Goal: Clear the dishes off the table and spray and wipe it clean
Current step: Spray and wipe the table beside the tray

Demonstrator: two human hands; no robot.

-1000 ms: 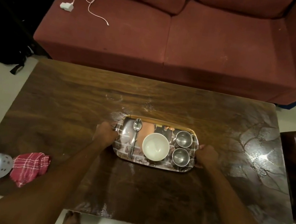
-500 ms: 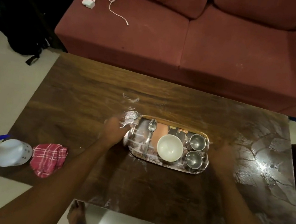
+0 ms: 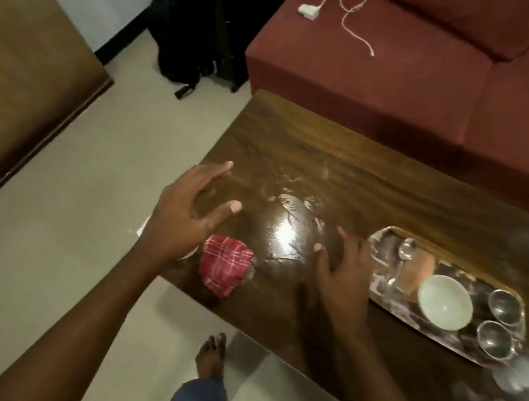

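Note:
A shiny tray [image 3: 384, 247] lies on the dark wooden table [image 3: 379, 190], carrying a spoon [image 3: 400, 267], a white bowl [image 3: 445, 301] and two steel cups [image 3: 505, 305]. My right hand [image 3: 344, 275] hovers open just left of the tray, fingers spread, holding nothing. My left hand [image 3: 190, 213] is open above the table's left end, over a red checked cloth [image 3: 225, 265]. A sliver of the white spray bottle [image 3: 144, 228] shows behind my left wrist; the rest is hidden.
A red sofa [image 3: 414, 78] runs along the table's far side, with a white charger and cable [image 3: 339, 4] on its seat. A black bag [image 3: 187, 25] stands on the floor at the left. A wooden panel [image 3: 16, 74] fills the far left. My foot [image 3: 211, 351] is below the table edge.
Both hands have let go of the tray and moved left; the view has swung left too. The tray stays on the table. My left hand now hovers over the cloth and bottle.

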